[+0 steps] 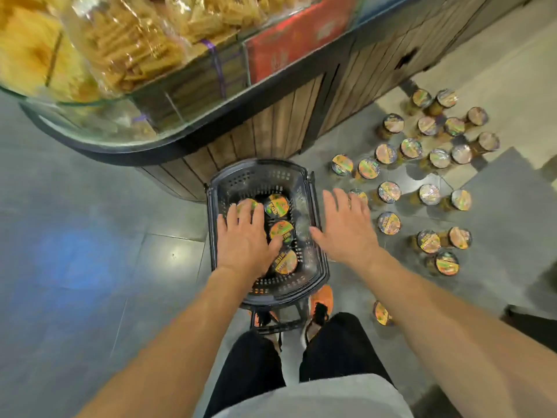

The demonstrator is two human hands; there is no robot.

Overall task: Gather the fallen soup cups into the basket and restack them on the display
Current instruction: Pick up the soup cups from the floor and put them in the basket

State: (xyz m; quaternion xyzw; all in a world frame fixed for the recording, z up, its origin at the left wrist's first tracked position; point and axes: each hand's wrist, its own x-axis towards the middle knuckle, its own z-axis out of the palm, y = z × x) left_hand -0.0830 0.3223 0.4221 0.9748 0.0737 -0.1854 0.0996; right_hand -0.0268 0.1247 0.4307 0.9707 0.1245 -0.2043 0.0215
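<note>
A black basket is set on the floor at the foot of the wooden display. At least four soup cups are seen inside it, lids up, packed close together.

The left hand is held over the near half of the basket, its fingers spread and straight above the lids. Nothing is grasped by it, and whether the lids are touched cannot be told. The right hand is stretched out just beside the basket's right rim, its fingers released and fanned, with nothing held.

Many more fallen cups are scattered over the floor to the right of the basket, along the base of the display. Most are stood upright with foil lids showing, and a few are tipped. One stray cup is left near the person's right foot, well apart from the rest. One cup is partly hidden under the right hand's fingertips.

The gathering is judged to be at an early stage, since far more cups are on the floor than in the basket.

The cups are likely light, with thin walls that can be crushed and foil lids that can be dented or pierced. Each would best be taken round the side wall, just under the rim, and lowered lid-up rather than dropped.
</note>
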